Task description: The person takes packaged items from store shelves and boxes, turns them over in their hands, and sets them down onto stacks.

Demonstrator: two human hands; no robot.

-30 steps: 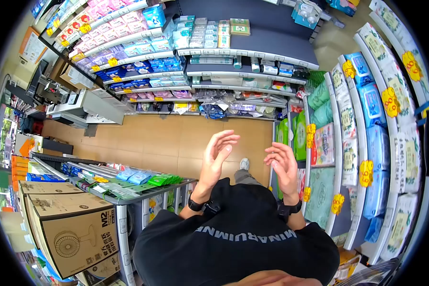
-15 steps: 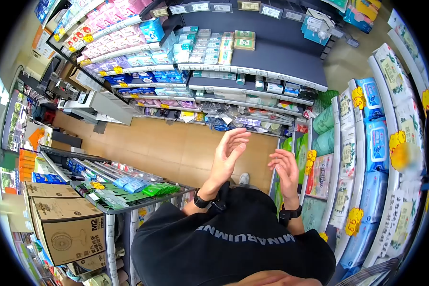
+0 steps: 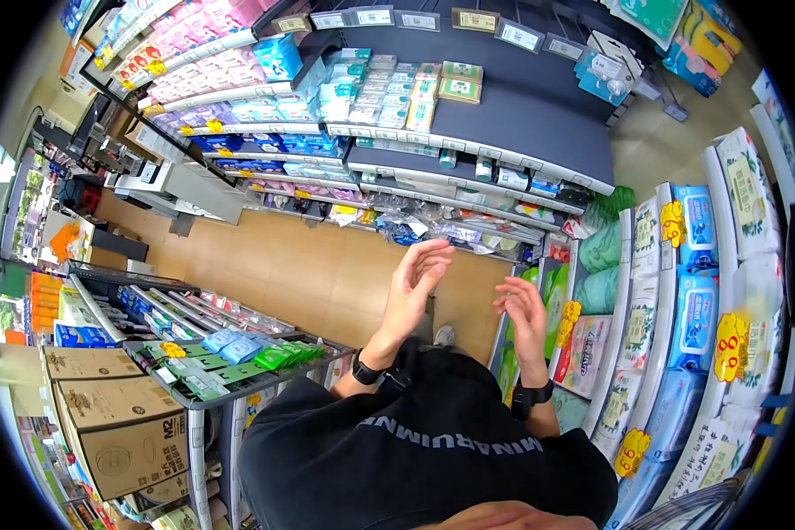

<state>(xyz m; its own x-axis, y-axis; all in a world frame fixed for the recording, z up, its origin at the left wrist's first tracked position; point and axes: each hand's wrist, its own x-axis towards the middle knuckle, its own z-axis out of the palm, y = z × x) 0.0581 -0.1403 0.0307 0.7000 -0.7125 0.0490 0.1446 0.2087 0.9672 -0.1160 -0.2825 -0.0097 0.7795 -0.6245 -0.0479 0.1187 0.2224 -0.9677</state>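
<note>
My left hand [image 3: 413, 287] is raised over the aisle floor, fingers apart and slightly curled, with nothing in it. My right hand [image 3: 523, 316] hovers beside the right-hand shelves, its fingers loosely bent and holding nothing. Both wrists wear dark bands, the left watch [image 3: 365, 367] and the right watch [image 3: 530, 399]. Closest to my right hand are green packs [image 3: 555, 291] on a low shelf and a pink-and-white pack [image 3: 583, 353]. Neither hand touches any goods.
Shelves of packaged goods [image 3: 389, 95] span the far side. Blue wipe packs [image 3: 696, 320] line the right shelves. At left stand a low display rack [image 3: 221, 399] with blue and green packets and stacked fan cartons [image 3: 119, 442]. Tan floor [image 3: 300, 265] runs between.
The view has shifted slightly, so the right shelves sit lower in the picture. Both hands keep nearly the same raised pose, held apart with nothing in them.
</note>
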